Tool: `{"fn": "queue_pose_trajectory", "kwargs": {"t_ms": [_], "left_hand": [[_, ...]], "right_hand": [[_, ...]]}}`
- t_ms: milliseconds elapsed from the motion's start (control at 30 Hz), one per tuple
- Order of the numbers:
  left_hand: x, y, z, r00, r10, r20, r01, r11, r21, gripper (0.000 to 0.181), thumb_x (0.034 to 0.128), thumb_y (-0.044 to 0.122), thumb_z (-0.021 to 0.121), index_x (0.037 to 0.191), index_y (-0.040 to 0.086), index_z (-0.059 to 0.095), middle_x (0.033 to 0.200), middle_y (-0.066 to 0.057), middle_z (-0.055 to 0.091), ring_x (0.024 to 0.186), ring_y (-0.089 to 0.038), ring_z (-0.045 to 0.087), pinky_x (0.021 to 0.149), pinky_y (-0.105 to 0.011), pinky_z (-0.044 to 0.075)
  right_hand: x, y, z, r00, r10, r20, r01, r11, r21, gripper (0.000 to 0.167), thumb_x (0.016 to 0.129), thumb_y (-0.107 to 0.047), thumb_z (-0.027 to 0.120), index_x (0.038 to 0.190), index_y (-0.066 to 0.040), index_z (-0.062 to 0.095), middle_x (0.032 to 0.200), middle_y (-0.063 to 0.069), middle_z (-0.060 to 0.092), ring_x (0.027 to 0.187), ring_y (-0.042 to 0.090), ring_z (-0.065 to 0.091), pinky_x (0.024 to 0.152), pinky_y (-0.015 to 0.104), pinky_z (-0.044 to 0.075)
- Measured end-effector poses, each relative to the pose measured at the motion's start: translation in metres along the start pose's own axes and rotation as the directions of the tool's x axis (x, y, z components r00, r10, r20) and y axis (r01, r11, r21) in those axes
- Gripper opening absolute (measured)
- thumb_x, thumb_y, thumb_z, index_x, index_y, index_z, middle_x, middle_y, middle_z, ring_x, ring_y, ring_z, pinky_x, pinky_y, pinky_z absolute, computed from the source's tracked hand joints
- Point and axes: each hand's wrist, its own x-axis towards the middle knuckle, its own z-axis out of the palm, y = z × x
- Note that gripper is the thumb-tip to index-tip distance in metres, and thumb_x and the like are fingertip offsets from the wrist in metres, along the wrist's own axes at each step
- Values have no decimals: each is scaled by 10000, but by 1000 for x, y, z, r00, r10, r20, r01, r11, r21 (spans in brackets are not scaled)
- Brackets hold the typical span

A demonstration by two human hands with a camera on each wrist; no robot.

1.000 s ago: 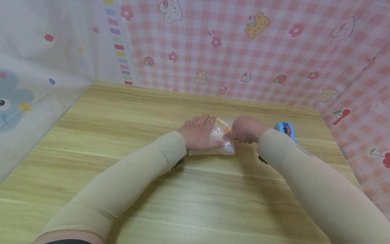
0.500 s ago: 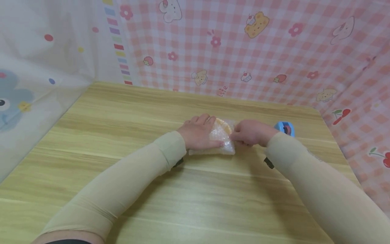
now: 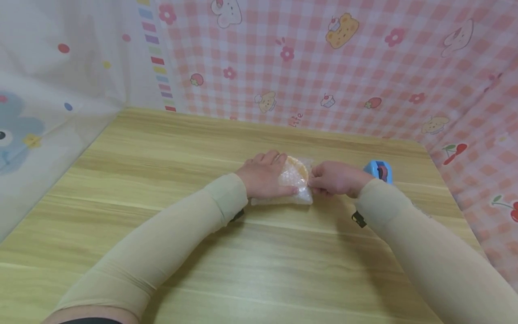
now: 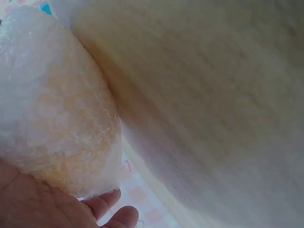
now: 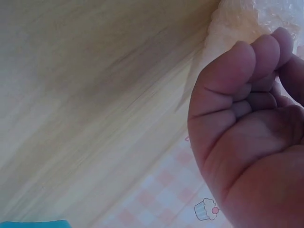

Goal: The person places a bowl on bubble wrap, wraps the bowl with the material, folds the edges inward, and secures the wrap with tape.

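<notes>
A bubble-wrap parcel lies on the wooden table, with something orange-yellow and round-edged showing through the wrap. Across its left side rests my left hand, fingers spread and thumb lying along the near part. At the parcel's right edge my right hand has its fingers curled and pinches the wrap between thumb and fingers. In the right wrist view the curled right hand is seen against the bubble wrap; the pinched spot itself is mostly hidden. The left wrist view shows the bulging wrap beside the left fingers.
A blue tape dispenser stands just beyond the right wrist, partly covered by the sleeve. The wooden table ends at a pink checked cloth behind and at the right, and a white printed sheet at the left.
My right hand has drawn back a little to the right and toward me from over the parcel to its right edge. The left hand has stayed in place.
</notes>
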Motion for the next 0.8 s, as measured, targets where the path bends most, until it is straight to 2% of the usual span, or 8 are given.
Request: {"fn": "queue_pose_trajectory", "kwargs": {"t_ms": [433, 667, 800], "left_hand": [[4, 2, 0, 999, -26, 23, 25, 1000, 7, 1139, 915, 876, 412, 1708, 126, 86, 1768, -94, 132, 1606, -357, 221, 1276, -612, 279], [3, 3, 0, 999, -30, 35, 30, 1000, 8, 1142, 917, 881, 398, 1708, 120, 80, 1773, -100, 119, 1615, -356, 202, 1291, -598, 253], [0, 3, -2, 999, -21, 26, 22, 1000, -10, 1132, 926, 870, 400, 1706, 110, 89, 1773, -117, 124, 1616, -365, 203, 1289, -598, 258]], "right_hand": [[1, 5, 2, 999, -18, -35, 18, 1000, 0, 258, 1085, -251, 577, 912, -87, 676, 748, -7, 590, 707, 158, 514, 697, 287, 447], [1, 5, 4, 997, -15, -74, 10, 997, -79, 230, 1082, -300, 598, 981, -124, 704, 796, 1, 614, 761, 171, 542, 713, 297, 472], [1, 5, 6, 990, -57, -128, 35, 984, -174, 182, 1067, -310, 626, 1010, -156, 703, 880, 23, 659, 839, 199, 577, 757, 332, 495]]}}
